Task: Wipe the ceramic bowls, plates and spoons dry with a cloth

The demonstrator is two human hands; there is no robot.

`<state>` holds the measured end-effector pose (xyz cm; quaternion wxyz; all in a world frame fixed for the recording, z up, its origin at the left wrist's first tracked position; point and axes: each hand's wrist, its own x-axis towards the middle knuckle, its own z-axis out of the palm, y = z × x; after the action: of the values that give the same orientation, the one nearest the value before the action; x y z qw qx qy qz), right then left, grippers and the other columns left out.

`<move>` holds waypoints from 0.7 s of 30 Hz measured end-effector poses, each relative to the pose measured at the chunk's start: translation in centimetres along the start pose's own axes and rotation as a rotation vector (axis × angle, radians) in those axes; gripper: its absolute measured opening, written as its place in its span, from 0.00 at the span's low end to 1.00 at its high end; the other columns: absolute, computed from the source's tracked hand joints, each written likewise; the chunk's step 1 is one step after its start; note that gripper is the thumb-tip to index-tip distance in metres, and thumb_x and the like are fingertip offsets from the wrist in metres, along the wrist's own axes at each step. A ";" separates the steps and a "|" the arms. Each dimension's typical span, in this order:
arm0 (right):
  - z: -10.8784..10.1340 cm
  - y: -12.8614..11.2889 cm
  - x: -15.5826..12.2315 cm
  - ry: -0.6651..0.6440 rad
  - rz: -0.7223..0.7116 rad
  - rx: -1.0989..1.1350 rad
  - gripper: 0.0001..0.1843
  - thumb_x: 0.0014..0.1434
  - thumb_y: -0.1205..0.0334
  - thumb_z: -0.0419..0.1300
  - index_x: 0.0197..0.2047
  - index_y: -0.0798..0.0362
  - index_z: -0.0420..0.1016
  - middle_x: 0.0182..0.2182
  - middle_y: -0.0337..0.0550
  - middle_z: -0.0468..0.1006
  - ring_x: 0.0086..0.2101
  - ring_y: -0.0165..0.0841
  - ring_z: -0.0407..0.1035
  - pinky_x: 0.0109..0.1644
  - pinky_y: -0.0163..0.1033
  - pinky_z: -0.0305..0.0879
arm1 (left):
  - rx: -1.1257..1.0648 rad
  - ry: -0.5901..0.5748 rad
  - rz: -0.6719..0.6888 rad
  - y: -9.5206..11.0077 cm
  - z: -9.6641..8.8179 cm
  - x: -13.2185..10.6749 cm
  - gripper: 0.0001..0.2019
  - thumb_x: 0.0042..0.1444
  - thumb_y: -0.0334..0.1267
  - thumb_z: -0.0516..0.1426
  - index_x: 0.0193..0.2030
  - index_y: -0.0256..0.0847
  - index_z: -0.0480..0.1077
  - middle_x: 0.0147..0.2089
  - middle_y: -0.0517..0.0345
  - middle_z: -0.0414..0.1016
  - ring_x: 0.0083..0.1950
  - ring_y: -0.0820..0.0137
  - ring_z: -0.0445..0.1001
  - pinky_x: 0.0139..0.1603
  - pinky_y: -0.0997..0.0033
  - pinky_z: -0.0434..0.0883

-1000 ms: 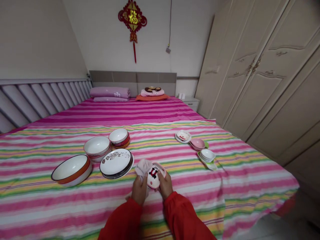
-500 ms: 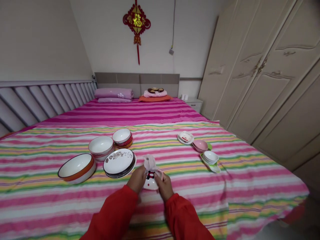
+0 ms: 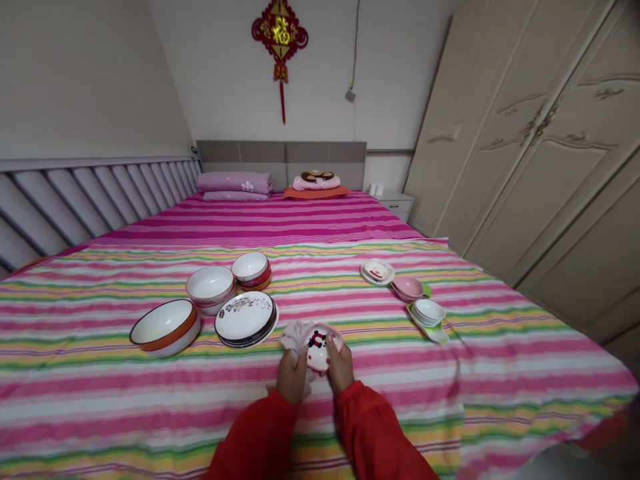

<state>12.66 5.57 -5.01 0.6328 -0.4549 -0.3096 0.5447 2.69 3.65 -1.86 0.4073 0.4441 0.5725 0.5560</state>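
Over the striped bed cover, my right hand (image 3: 341, 365) grips a small pink-rimmed dish (image 3: 320, 345) with a red and black cartoon figure inside. My left hand (image 3: 291, 377) is closed on a pale crumpled cloth (image 3: 295, 333) and presses it against the dish's left side. Both sleeves are red. The nearest other piece is a white plate (image 3: 246, 319) with a dark rim and flower print, just to the left of my hands.
A large orange-sided bowl (image 3: 165, 326), a white bowl (image 3: 211, 288) and a stacked red-banded bowl (image 3: 251, 270) lie on the bed (image 3: 100, 393) at left. Small dishes (image 3: 379, 272), a pink bowl (image 3: 409, 288) and white cups (image 3: 429, 312) lie at right. Wardrobe doors (image 3: 540, 153) stand along the right.
The dish has turned in my hands, its picture side facing up again, and the cloth has shifted from above the dish to its left edge. The view has drifted slightly.
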 end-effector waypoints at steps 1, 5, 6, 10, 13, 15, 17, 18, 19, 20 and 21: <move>0.0 0.0 0.0 0.009 0.001 0.008 0.26 0.48 0.40 0.60 0.31 0.59 0.74 0.14 0.39 0.71 0.13 0.27 0.62 0.13 0.29 0.57 | -0.015 0.023 0.003 -0.6 0.2 -0.4 0.17 0.45 0.52 0.57 0.28 0.37 0.70 0.25 0.54 0.74 0.32 0.63 0.74 0.33 0.67 0.71; 0.0 0.0 0.2 -0.017 -0.006 0.025 0.25 0.47 0.40 0.61 0.29 0.58 0.73 0.16 0.41 0.73 0.15 0.28 0.65 0.15 0.31 0.60 | -0.034 0.027 0.016 -1.3 0.9 -0.6 0.18 0.49 0.53 0.54 0.30 0.37 0.68 0.28 0.53 0.75 0.33 0.64 0.75 0.33 0.67 0.70; -0.1 0.1 0.2 -0.033 -0.001 0.019 0.25 0.47 0.39 0.60 0.28 0.57 0.73 0.14 0.40 0.72 0.13 0.28 0.63 0.14 0.31 0.58 | -0.012 0.009 0.010 -1.1 0.7 -0.1 0.18 0.49 0.53 0.53 0.28 0.38 0.67 0.26 0.54 0.74 0.31 0.66 0.74 0.30 0.69 0.70; -0.1 0.1 0.1 -0.157 -0.033 -0.067 0.23 0.48 0.41 0.60 0.24 0.56 0.69 0.08 0.33 0.64 0.09 0.24 0.55 0.11 0.30 0.49 | 0.105 -0.080 0.039 0.9 -1.3 2.7 0.16 0.46 0.50 0.56 0.19 0.41 0.60 0.16 0.64 0.63 0.19 0.73 0.64 0.18 0.74 0.62; -0.1 -0.1 -0.1 -0.215 -0.106 -0.145 0.20 0.49 0.45 0.62 0.27 0.56 0.70 0.07 0.28 0.60 0.09 0.23 0.53 0.13 0.29 0.48 | 0.145 -0.166 0.070 2.7 -3.1 4.6 0.11 0.43 0.42 0.59 0.19 0.40 0.63 0.17 0.64 0.65 0.18 0.76 0.62 0.17 0.77 0.60; 0.0 -0.1 -0.3 -0.209 -0.117 -0.180 0.19 0.48 0.46 0.62 0.27 0.55 0.70 0.07 0.27 0.59 0.09 0.23 0.52 0.13 0.29 0.46 | 0.203 -0.278 0.080 3.5 -3.6 5.1 0.07 0.43 0.39 0.59 0.24 0.38 0.68 0.19 0.63 0.67 0.17 0.76 0.62 0.16 0.77 0.58; 0.1 -0.1 -0.4 -0.194 -0.116 -0.194 0.20 0.50 0.45 0.61 0.24 0.55 0.67 0.07 0.28 0.58 0.09 0.22 0.51 0.12 0.29 0.45 | 0.274 -0.369 0.106 4.0 -3.3 5.1 0.06 0.45 0.38 0.57 0.28 0.38 0.69 0.19 0.63 0.68 0.15 0.76 0.61 0.16 0.76 0.57; 0.1 -0.1 -0.5 -0.186 -0.117 -0.196 0.21 0.51 0.45 0.59 0.22 0.54 0.66 0.07 0.28 0.58 0.09 0.22 0.51 0.12 0.29 0.46 | 0.300 -0.380 0.137 4.1 -3.0 5.0 0.05 0.46 0.37 0.56 0.28 0.38 0.69 0.20 0.63 0.69 0.15 0.75 0.62 0.17 0.76 0.58; 0.1 0.0 -0.5 -0.176 -0.115 -0.196 0.21 0.51 0.44 0.58 0.22 0.54 0.64 0.08 0.28 0.59 0.09 0.22 0.52 0.12 0.28 0.47 | 0.313 -0.359 0.178 4.0 -2.6 4.9 0.05 0.46 0.37 0.55 0.29 0.38 0.69 0.20 0.62 0.70 0.17 0.74 0.64 0.19 0.75 0.60; 0.1 0.0 -0.5 -0.162 -0.110 -0.195 0.22 0.52 0.43 0.58 0.21 0.54 0.63 0.09 0.29 0.60 0.09 0.22 0.53 0.12 0.28 0.48 | 0.311 -0.307 0.221 3.8 -2.2 4.7 0.05 0.47 0.37 0.55 0.28 0.38 0.69 0.22 0.60 0.71 0.21 0.73 0.67 0.22 0.74 0.62; 0.0 0.1 -0.5 -0.148 -0.102 -0.193 0.23 0.52 0.43 0.57 0.21 0.54 0.63 0.10 0.29 0.61 0.09 0.22 0.54 0.11 0.28 0.49 | 0.307 -0.242 0.255 3.5 -1.8 4.4 0.05 0.47 0.38 0.55 0.28 0.39 0.69 0.23 0.59 0.72 0.24 0.71 0.69 0.26 0.74 0.64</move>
<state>12.49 5.13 -5.02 0.5885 -0.4561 -0.4292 0.5114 -0.08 7.35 1.81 0.3272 0.6330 0.5367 0.4519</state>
